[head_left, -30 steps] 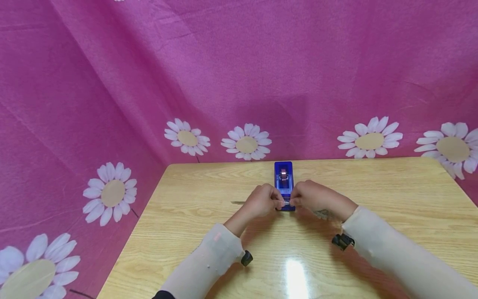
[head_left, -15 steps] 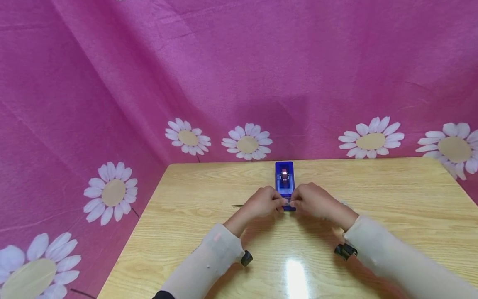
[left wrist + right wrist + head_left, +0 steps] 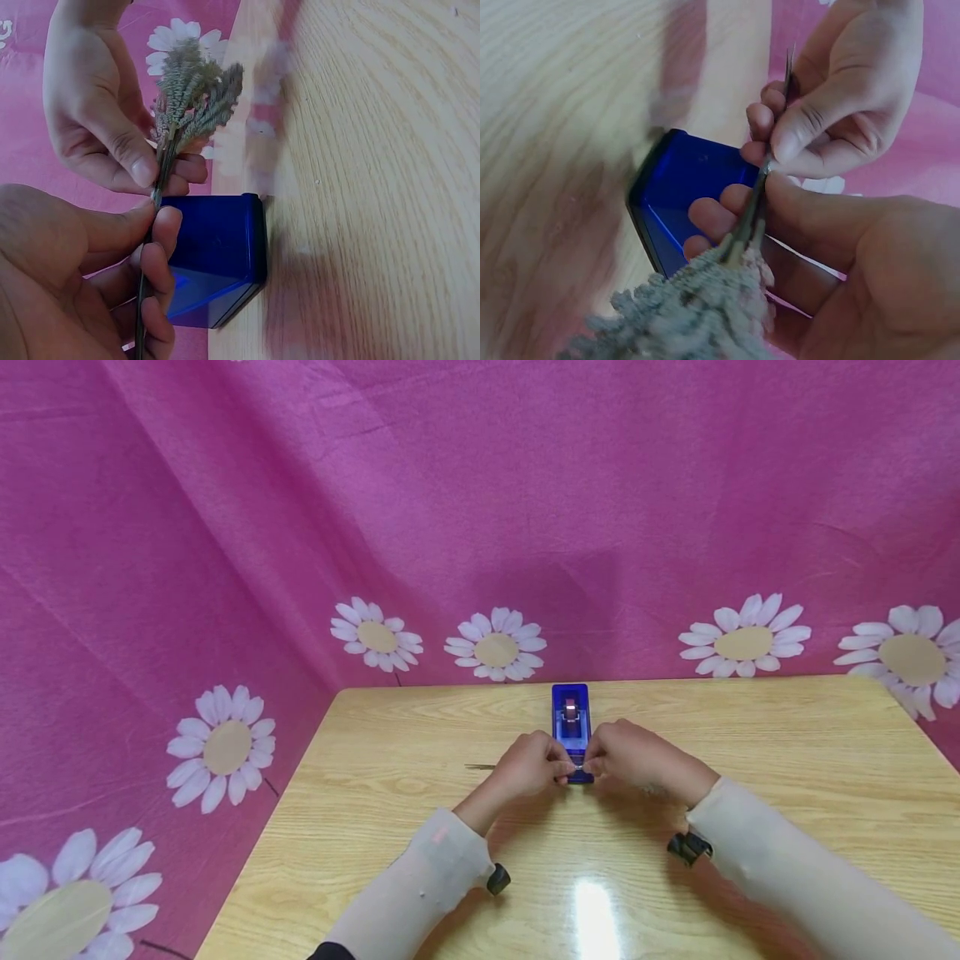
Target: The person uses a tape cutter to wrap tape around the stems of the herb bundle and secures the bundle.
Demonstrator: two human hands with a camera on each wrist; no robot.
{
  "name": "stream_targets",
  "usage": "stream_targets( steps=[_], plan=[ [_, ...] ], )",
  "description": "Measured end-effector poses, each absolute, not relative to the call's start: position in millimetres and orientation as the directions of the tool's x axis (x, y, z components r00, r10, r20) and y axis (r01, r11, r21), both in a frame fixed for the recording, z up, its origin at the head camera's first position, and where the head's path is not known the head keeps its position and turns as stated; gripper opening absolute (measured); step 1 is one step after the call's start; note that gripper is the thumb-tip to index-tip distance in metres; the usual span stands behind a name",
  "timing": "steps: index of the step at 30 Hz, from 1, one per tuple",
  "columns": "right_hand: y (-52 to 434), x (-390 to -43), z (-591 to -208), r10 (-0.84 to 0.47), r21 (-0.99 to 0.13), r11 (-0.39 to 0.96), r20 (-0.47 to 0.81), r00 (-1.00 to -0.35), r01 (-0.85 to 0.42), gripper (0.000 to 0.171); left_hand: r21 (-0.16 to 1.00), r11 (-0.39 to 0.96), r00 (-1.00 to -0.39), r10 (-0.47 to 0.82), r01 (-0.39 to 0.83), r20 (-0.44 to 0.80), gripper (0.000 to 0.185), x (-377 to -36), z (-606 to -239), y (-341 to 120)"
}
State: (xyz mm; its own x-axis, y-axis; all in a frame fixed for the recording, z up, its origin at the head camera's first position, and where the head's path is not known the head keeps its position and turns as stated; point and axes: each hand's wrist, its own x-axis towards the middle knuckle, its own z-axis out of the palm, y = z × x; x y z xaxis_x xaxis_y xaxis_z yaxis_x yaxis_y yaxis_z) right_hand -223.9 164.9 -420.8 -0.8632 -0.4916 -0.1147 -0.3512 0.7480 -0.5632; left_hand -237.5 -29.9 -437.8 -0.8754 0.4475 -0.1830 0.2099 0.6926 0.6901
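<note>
A dried grey-green flower sprig [image 3: 191, 97] with a thin stem [image 3: 761, 191] is held level over the near end of a blue tape dispenser [image 3: 570, 720]. My left hand [image 3: 534, 765] pinches the stem between thumb and fingers [image 3: 154, 247]. My right hand [image 3: 636, 755] pinches it right beside, closer to the fluffy head [image 3: 697, 315]. The bare stem end [image 3: 480, 767] sticks out to the left past my left hand. The dispenser's blue body [image 3: 221, 255] lies just below both hands [image 3: 679, 184], and a roll sits in its far half.
The dispenser stands on a light wooden table [image 3: 390, 827]. A pink cloth with white daisies [image 3: 495, 645] hangs behind and to the left. Black wrist mounts [image 3: 497, 878] [image 3: 687, 847] sit under both cream sleeves.
Both hands stay pinched on the sprig at the dispenser's near end. The right wrist dipped slightly to the right and came back.
</note>
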Motion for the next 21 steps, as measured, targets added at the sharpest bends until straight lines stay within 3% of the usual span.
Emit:
stream_targets(
  steps=[12,21],
  plan=[
    [162.7,-224.7,-429.7,-0.44,-0.566,0.769,-0.132,-0.888,-0.296,0.025,0.626,0.739,-0.906,0.406,0.251,-0.117,0.018,-235.4,-440.5,-29.1],
    [161.0,-219.1,-434.7,-0.376,-0.563,0.784,-0.092,-0.922,-0.264,0.024,0.6,0.765,-0.922,0.372,0.236,-0.112,0.038,-231.9,-443.6,-26.5]
  ],
)
